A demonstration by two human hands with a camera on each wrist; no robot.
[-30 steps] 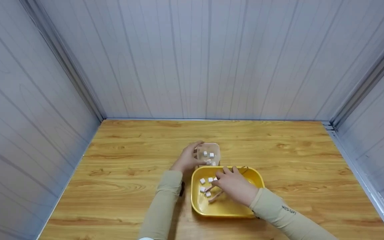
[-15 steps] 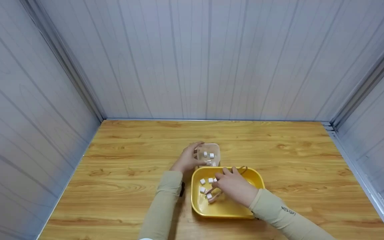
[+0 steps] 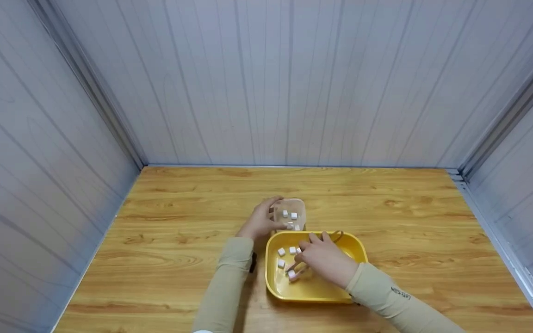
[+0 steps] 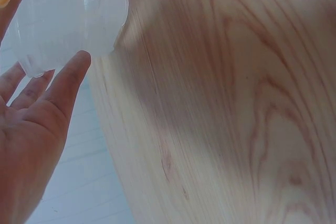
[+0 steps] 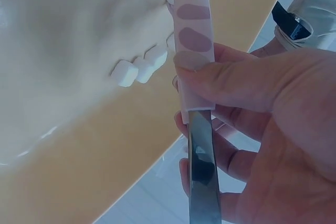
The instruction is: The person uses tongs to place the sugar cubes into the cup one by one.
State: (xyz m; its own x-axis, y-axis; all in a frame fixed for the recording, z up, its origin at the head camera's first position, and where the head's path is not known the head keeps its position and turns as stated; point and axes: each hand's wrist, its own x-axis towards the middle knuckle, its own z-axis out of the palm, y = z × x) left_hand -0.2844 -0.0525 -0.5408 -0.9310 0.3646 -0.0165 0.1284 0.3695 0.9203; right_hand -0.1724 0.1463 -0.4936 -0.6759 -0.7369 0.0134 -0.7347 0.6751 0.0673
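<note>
My left hand (image 3: 262,222) holds a small clear plastic box (image 3: 299,206), thumb on the near side and fingers on the far left. Several white cubes (image 3: 294,215) lie in it. Over the yellow basin (image 3: 315,292), my right hand (image 3: 329,260) grips pink-tipped tongs (image 5: 195,24) with a metal band, thumb pressed on one pink arm. A white cube (image 3: 291,274) sits between the tong tips, low in the basin. More white cubes (image 3: 281,251) rest on the basin's left side. In the left wrist view the box (image 4: 63,19) touches my fingers.
The basin and box stand on a wood-grain table (image 3: 192,203), the box just behind the basin's far rim. Pale panel walls (image 3: 266,83) enclose the table at the back and both sides.
The tong tips have come together on one white cube and shifted it slightly toward the near right. My left hand and the box have stayed in place.
</note>
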